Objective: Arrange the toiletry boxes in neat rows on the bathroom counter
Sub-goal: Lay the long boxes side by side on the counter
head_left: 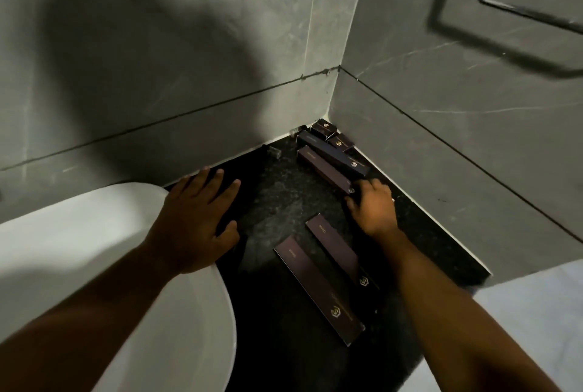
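head | right hand (372, 208) apparently gripping long box (325, 169) | left hand (195, 218) flat on counter (277, 196)

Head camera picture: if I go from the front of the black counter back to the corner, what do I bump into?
Two long flat boxes → right hand on a long box → another long box → small boxes in the corner.

Maroon boxes (318, 290), black speckled counter (284, 189)

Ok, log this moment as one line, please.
left hand flat, spanning basin rim and counter | right hand at near end of long box | two long boxes loose nearer
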Demonstrator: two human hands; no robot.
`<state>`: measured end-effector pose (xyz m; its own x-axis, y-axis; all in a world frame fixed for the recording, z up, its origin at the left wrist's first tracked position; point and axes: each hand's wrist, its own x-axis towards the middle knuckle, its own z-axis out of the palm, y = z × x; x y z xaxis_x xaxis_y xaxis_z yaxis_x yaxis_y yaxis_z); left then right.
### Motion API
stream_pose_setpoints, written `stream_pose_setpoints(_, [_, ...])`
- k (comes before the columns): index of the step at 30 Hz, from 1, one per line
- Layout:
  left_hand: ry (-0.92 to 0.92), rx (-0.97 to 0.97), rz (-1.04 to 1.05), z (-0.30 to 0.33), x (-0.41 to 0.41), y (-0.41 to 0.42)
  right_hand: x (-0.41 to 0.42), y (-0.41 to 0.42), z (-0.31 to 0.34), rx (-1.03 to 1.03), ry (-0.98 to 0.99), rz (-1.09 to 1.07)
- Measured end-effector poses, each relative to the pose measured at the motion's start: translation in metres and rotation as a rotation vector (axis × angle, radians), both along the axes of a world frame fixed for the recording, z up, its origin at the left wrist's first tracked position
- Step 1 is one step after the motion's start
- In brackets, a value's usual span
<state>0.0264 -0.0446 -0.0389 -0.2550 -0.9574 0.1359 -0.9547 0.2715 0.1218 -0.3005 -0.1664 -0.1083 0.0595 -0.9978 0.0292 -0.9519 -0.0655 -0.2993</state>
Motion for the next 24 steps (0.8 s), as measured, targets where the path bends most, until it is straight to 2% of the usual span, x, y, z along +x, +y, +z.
stream_pose_setpoints(4, [0.001, 0.008, -0.017, 0.002, -0.001, 0.001, -0.047, 0.056, -0.008, 0.048, -0.096, -0.108])
stream_pose_setpoints(11, [0.010, 0.025, -0.034, 0.005, -0.001, 0.002, -0.082, 0.124, -0.021, -0.013, -0.073, -0.209])
stream_pose_setpoints(24, [-0.019, 0.032, -0.034, 0.005, -0.002, 0.002, -0.077, 0.139, -0.024, -0.010, -0.101, -0.218])
